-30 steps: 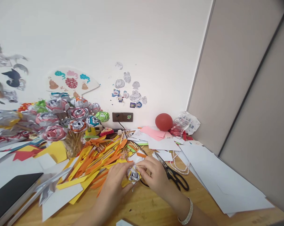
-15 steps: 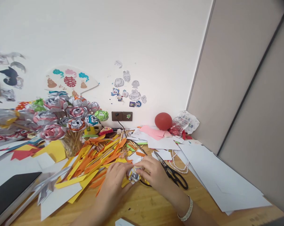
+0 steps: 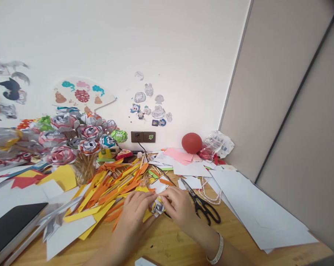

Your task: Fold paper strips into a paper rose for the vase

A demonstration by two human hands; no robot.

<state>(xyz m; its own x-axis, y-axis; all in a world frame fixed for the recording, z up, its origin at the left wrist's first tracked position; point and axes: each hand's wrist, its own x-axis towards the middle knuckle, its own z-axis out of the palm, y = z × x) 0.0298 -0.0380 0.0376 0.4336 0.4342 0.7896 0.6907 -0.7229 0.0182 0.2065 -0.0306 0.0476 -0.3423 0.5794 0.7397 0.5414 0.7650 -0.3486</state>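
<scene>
A small paper flower (image 3: 157, 207), white and grey with yellow edges, sits between my two hands just above the wooden table (image 3: 180, 244). My left hand (image 3: 136, 208) is curled round its left side, fingers over the far edge and thumb near the bottom. At the flower's upper right, my right hand (image 3: 179, 207) has thumb and forefinger pinched together, close to the left fingertips. What lies in that pinch is hidden. Black-handled scissors (image 3: 205, 208) lie just right of my right hand. Folded yellow and orange paper strips (image 3: 108, 192) are heaped to the left of my left hand.
A bunch of paper flowers (image 3: 90, 132) stands at the back left. Near left lies a black-topped flat object (image 3: 14, 231). White sheets (image 3: 258, 207) cover the right side, beside a bead string (image 3: 211, 199). A red balloon (image 3: 192, 143) rests by the wall.
The thin light stick between my right fingers earlier is no longer visible. My right fingers have closed together at the flower's top edge. My left hand keeps its hold.
</scene>
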